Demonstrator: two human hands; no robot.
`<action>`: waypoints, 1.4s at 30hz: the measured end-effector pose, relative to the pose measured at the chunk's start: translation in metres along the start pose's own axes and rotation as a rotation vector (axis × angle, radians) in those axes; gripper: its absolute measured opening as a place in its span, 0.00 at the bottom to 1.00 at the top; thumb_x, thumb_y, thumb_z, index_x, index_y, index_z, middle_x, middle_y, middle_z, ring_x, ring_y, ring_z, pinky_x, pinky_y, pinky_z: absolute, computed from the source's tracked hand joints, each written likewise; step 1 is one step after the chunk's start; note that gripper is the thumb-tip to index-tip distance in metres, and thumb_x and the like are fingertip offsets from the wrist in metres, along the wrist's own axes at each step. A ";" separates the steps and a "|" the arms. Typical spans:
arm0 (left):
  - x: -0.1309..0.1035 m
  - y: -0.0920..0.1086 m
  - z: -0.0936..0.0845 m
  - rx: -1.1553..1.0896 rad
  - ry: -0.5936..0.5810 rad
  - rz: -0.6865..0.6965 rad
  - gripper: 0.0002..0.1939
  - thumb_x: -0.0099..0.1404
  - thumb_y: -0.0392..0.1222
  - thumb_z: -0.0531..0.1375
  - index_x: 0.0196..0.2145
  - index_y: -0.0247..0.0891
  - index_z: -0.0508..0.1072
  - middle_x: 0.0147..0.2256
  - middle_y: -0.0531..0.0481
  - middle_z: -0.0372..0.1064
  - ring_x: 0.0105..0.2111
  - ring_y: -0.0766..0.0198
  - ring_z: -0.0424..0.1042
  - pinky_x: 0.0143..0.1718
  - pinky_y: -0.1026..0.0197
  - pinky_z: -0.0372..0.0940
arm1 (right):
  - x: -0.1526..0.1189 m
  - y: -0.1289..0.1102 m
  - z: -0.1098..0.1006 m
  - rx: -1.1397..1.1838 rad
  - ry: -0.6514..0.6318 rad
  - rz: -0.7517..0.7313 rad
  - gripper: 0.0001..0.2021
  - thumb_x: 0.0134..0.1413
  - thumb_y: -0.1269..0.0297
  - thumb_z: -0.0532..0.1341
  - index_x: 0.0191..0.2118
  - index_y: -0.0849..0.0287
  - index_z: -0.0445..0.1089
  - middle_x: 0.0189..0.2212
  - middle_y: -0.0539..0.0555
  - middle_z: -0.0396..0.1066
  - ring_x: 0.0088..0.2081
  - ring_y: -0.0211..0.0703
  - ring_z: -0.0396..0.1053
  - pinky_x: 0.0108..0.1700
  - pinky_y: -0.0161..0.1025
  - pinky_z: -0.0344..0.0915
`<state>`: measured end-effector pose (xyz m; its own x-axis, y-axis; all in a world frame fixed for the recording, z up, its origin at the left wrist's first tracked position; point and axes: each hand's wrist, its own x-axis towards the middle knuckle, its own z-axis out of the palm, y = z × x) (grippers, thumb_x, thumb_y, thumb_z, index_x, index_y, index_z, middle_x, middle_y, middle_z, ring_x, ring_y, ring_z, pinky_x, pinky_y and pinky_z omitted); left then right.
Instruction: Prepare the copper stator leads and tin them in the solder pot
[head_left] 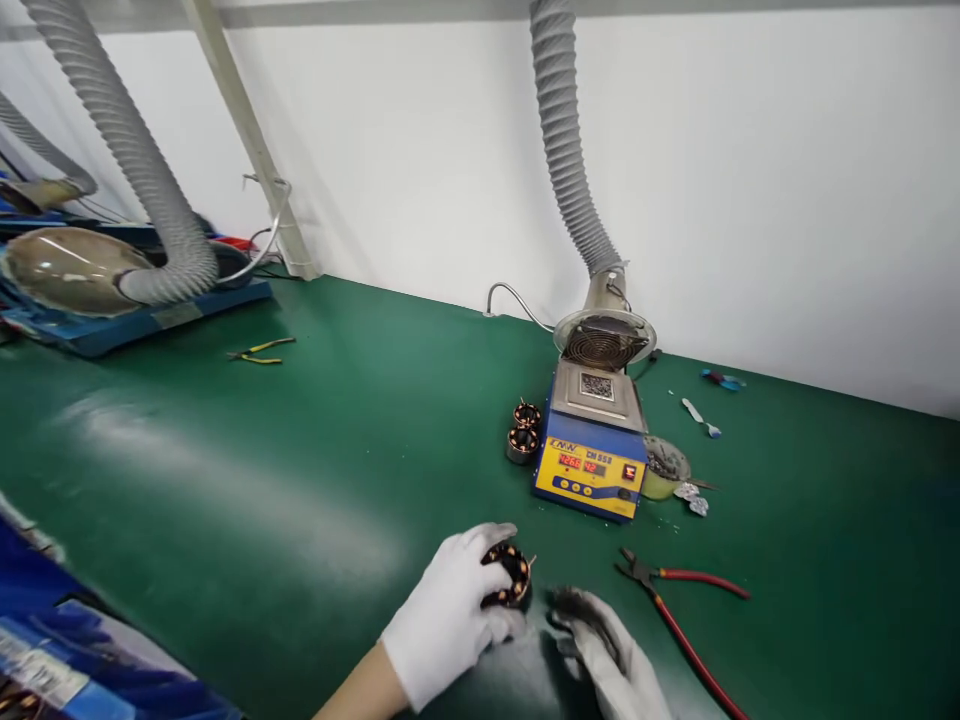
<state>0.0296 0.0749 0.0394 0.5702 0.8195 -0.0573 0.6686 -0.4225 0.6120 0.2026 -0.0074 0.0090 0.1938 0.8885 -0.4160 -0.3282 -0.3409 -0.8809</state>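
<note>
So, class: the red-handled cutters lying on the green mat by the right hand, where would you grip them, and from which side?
Grip the red-handled cutters by the two red handles, probably coming from the right. The jaws point left toward the right hand, and the handles splay apart to the right, flat on the mat with open space around them.

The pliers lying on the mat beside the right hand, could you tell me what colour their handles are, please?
Red; the pliers show plainly in the head view, the only one.

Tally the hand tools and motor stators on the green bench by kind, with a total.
Motor stators: 3, one in the left hand at, two stacked by the solder pot
Red-handled cutters: 1
Yellow-handled pliers: 1
Total: 5
</note>
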 end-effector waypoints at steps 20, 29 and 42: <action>-0.018 0.043 -0.003 -0.374 0.062 0.169 0.41 0.36 0.38 0.72 0.51 0.46 0.67 0.54 0.46 0.62 0.55 0.56 0.59 0.56 0.58 0.57 | -0.037 -0.027 0.033 0.688 -0.144 0.150 0.15 0.40 0.59 0.70 0.38 0.55 0.74 0.36 0.52 0.72 0.34 0.39 0.68 0.36 0.34 0.65; -0.004 0.038 -0.009 -1.258 0.304 -0.144 0.11 0.58 0.46 0.58 0.25 0.38 0.75 0.31 0.51 0.75 0.42 0.59 0.71 0.47 0.61 0.65 | -0.038 -0.028 0.037 0.643 -0.423 0.154 0.21 0.41 0.55 0.69 0.41 0.61 0.73 0.34 0.59 0.72 0.32 0.41 0.70 0.31 0.34 0.65; -0.006 0.050 -0.011 -1.534 0.509 -0.316 0.16 0.49 0.50 0.66 0.33 0.36 0.73 0.27 0.52 0.74 0.29 0.68 0.73 0.36 0.71 0.67 | -0.039 -0.032 0.037 0.730 -0.528 0.302 0.22 0.44 0.49 0.66 0.41 0.60 0.73 0.37 0.57 0.73 0.33 0.44 0.71 0.27 0.32 0.65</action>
<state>0.0547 0.0533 0.0787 0.0985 0.9595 -0.2640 -0.5233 0.2756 0.8064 0.1710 -0.0194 0.0616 -0.3782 0.8793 -0.2894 -0.8277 -0.4612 -0.3198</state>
